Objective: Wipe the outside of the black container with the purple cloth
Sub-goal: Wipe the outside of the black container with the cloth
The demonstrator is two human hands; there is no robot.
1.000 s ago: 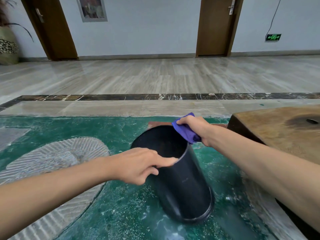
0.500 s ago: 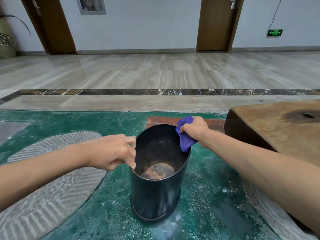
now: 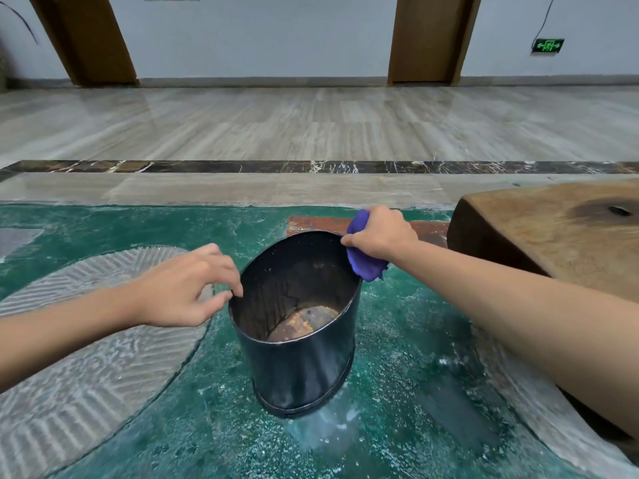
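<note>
My left hand (image 3: 183,288) is loosely spread, fingertips pinching the near-left rim of the black container (image 3: 301,371), which sits on the green patterned floor (image 3: 432,392), tilted slightly. I'd firm that grip before pressing, so the container doesn't rock. My right hand (image 3: 380,233) is clenched on the purple cloth (image 3: 363,264) against the far-right rim; I'd sweep it down the outer wall. A second ago the container leaned hard and my left hand lay over its rim.
</note>
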